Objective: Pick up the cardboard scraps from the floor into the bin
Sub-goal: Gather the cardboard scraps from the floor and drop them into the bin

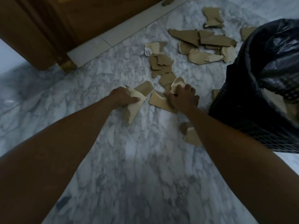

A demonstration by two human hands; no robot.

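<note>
Torn brown cardboard scraps lie scattered over the marble floor (145, 159). My left hand (123, 98) grips a pale pointed scrap (135, 107) with the thumb on top, together with a darker piece (144, 88). My right hand (183, 99) curls around a small crumpled scrap (177, 84) and rests over a flat tan piece (159, 101). The black mesh bin (239, 117) with a black bag (275, 50) stands at the right; some scraps show inside it. More scraps lie beyond the hands (161, 62) and near the bin (208, 40).
A wooden door and frame (68, 26) fill the upper left, with a white threshold strip (113, 38) along its base. One scrap (191, 136) lies under my right forearm, another (216, 92) against the bin's side. Open marble floor spreads toward me.
</note>
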